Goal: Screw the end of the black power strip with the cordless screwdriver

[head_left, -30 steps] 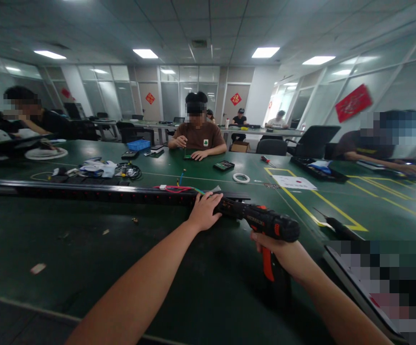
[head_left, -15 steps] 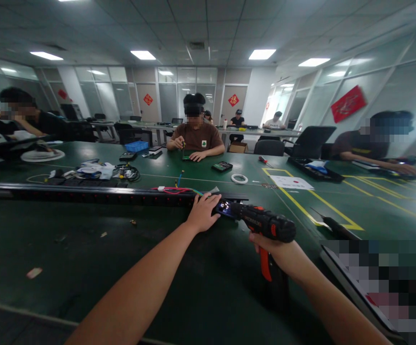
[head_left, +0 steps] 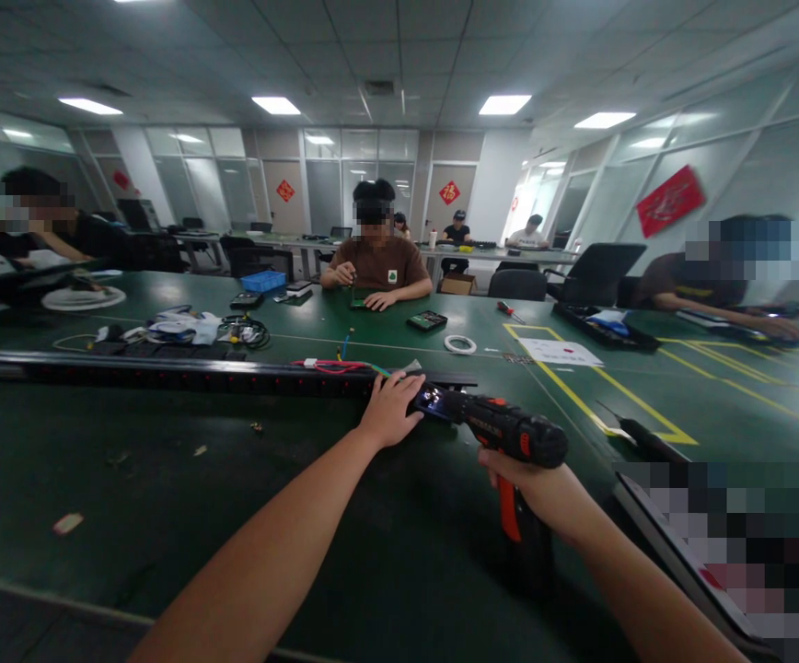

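Observation:
A long black rail (head_left: 185, 373) lies across the table, with red, green and blue wires (head_left: 344, 366) along its right part. My left hand (head_left: 392, 410) grips the rail near its right end, fingers over the top and thumb on the near side. In my right hand (head_left: 527, 474) is a black and orange cordless drill (head_left: 516, 428), held by its handle. The drill points left, its front at a lit metal end piece (head_left: 433, 398) beside my left fingers. The bit's tip is too small to make out.
Beyond the rail lie cables (head_left: 244, 331), a white tape roll (head_left: 459, 343), a green circuit board (head_left: 427, 319) and a red screwdriver (head_left: 508, 311). At right are another screwdriver (head_left: 648, 440) and a blurred-out tablet-like device (head_left: 689, 552). A co-worker (head_left: 378, 262) sits opposite.
Almost nothing differs. Both my hands, the drill and the rail keep their places; the co-worker opposite has moved a hand slightly.

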The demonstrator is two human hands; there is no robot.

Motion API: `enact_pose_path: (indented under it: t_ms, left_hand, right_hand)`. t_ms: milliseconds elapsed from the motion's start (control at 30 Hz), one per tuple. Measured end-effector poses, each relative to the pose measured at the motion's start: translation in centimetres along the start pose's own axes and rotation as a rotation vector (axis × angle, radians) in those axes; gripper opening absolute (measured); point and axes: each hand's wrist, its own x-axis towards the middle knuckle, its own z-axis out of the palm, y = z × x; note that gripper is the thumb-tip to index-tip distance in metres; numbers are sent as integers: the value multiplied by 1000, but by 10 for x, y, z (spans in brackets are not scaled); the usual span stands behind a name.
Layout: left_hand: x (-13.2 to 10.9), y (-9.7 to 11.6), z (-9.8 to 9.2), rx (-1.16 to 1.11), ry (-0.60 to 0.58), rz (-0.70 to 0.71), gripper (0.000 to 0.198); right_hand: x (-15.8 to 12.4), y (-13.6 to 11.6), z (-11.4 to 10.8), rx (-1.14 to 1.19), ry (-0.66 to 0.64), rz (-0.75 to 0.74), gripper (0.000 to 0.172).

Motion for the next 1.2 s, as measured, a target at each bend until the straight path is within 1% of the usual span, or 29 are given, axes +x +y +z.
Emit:
enact_pose_path:
  t_ms: [200, 333, 567, 767, 1033, 1200]
  left_hand:
    - [1, -2, 3, -3, 25, 13, 69]
    - [1, -3, 3, -2, 9, 7, 70]
    - [0, -2, 3, -3, 18, 6, 70]
    - [0, -1, 3, 0, 9, 6, 69]
    - [0, -1, 2, -12, 9, 8, 69]
    - [0, -1, 2, -6, 8, 6, 70]
  right_hand:
    - [1, 1, 0, -3, -9, -8, 28]
    - [1, 3, 1, 54, 5, -19, 24]
    - [0, -2, 1, 72, 0, -33, 24]
    - [2, 3, 1, 37, 2, -4, 28]
    - [2, 3, 1, 32, 1, 13, 28]
    - [2, 5, 0, 36, -14, -1, 24]
